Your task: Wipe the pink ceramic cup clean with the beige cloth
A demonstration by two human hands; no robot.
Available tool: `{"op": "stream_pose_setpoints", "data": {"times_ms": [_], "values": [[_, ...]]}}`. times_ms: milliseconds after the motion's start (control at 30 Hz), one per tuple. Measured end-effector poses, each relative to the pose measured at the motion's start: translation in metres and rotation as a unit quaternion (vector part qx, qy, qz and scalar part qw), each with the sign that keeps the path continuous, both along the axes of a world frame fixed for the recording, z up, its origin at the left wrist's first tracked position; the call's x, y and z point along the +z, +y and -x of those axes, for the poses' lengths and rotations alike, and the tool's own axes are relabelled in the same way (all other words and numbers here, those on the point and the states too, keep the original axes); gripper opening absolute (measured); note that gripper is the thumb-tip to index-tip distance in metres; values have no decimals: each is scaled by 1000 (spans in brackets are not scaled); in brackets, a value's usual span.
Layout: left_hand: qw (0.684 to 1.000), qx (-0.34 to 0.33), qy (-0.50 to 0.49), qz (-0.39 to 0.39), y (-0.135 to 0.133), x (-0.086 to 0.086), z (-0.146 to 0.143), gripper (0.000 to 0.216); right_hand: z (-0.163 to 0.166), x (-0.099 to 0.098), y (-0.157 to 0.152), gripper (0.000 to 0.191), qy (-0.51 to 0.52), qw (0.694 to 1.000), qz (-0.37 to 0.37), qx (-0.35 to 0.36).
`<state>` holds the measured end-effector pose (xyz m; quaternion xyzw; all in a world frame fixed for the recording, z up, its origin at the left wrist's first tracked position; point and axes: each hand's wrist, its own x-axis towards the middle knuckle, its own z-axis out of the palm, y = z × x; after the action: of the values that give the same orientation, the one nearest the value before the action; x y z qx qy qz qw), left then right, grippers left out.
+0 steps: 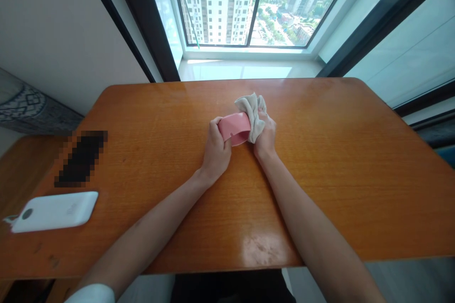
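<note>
My left hand (216,154) is closed round the left side of a small pink plastic piece (235,125), curved like a shallow cup or box; its exact kind does not show. A crumpled light grey cloth (253,111) is bunched in my right hand (266,135), with the fingers partly hidden behind it. The cloth touches the right edge of the pink piece. Both hands are held close together over the far middle part of the wooden table (159,142).
A white oblong device (55,212) with a cord lies at the table's left edge. Behind it is a dark, pixelated patch (81,158). Beyond the table's far edge is a window (249,4) with a sill. Patterned fabric (35,104) is at the left.
</note>
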<state>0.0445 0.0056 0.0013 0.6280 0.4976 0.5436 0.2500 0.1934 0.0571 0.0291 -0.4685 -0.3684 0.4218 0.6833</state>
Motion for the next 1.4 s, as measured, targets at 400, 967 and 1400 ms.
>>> {"op": "stream_pose_setpoints", "data": {"times_ms": [400,967,1400], "values": [[999,-27,-37,9,5,-6,-3,29,32,43,-49,36,-612,756,-234,8],[999,-10,32,-1,1,6,-2,46,12,26,-5,39,-109,990,-20,86],[1000,-7,-3,-4,5,-1,1,50,-5,-5,4,43,-16,996,39,74]]}}
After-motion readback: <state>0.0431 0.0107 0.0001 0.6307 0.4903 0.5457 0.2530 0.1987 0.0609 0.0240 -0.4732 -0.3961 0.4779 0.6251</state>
